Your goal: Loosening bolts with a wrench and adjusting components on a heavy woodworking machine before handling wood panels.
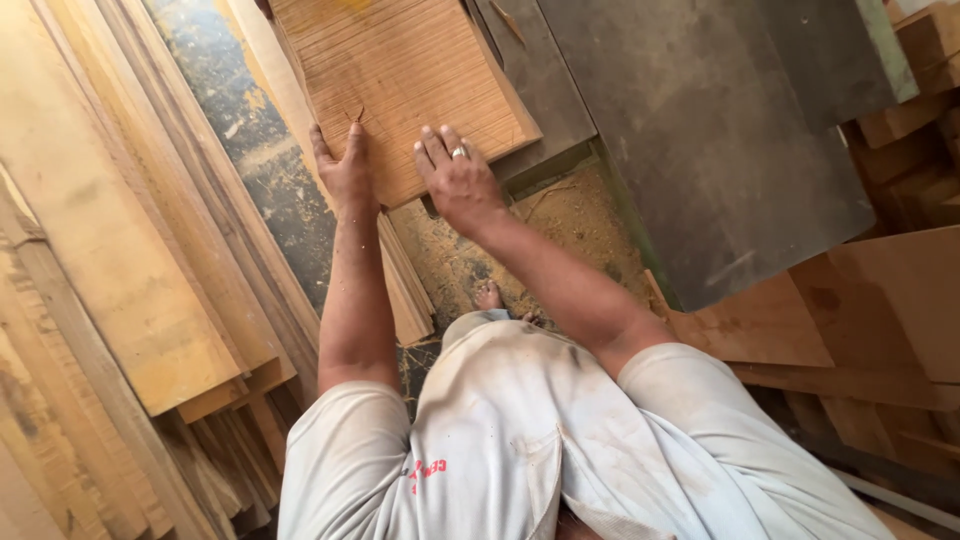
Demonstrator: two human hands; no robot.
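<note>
board (400, 70) flat on dark table (700, 150), near edge overhanging | left hand (345, 170) and right hand (458, 180) pressed flat, fingers spread, gripping nothing | risk: splinters (cracked edge), board tipping onto bare foot (488, 296)

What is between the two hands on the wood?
In the head view, only the bare ridged face of the wooden board lies between the left hand and right hand.
</note>
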